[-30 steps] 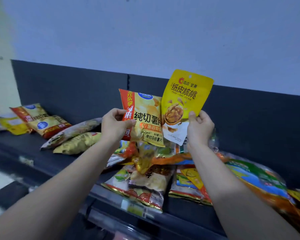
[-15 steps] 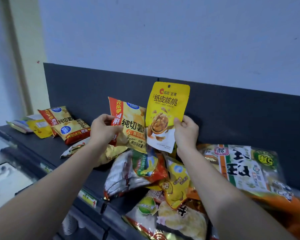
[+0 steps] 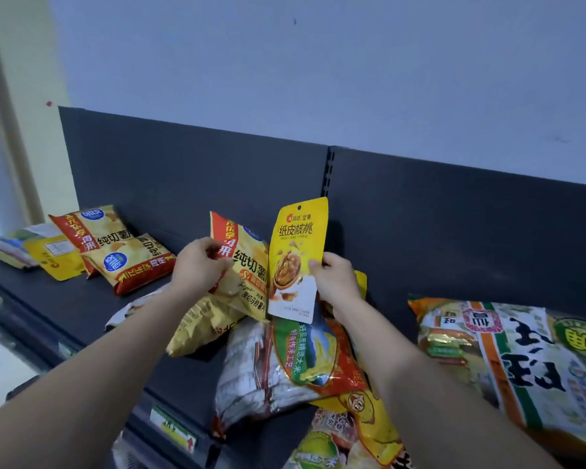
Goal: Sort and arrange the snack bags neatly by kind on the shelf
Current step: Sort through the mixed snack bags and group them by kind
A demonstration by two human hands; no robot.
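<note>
My left hand [image 3: 200, 265] grips a yellow and red potato chip bag [image 3: 244, 269] by its left edge. My right hand [image 3: 335, 279] pinches a flat yellow walnut pouch [image 3: 296, 258] by its right edge, held upright and overlapping the chip bag. Both bags hang above a loose heap of snack bags [image 3: 285, 360] on the dark shelf [image 3: 82, 309]. Two matching chip bags [image 3: 115, 248] lie at the shelf's left, with a flat yellow pouch [image 3: 51, 258] beside them.
A big green and white rice bag [image 3: 521, 360] lies on the right. The dark back panel [image 3: 217, 177] rises behind the shelf. A price label [image 3: 173, 428] sits on the front edge. A bare stretch of shelf lies between the left bags and the heap.
The view has swung right and closer. Both hands have kept their bags and drifted lower towards the heap; the walnut pouch now overlaps the chip bag more.
</note>
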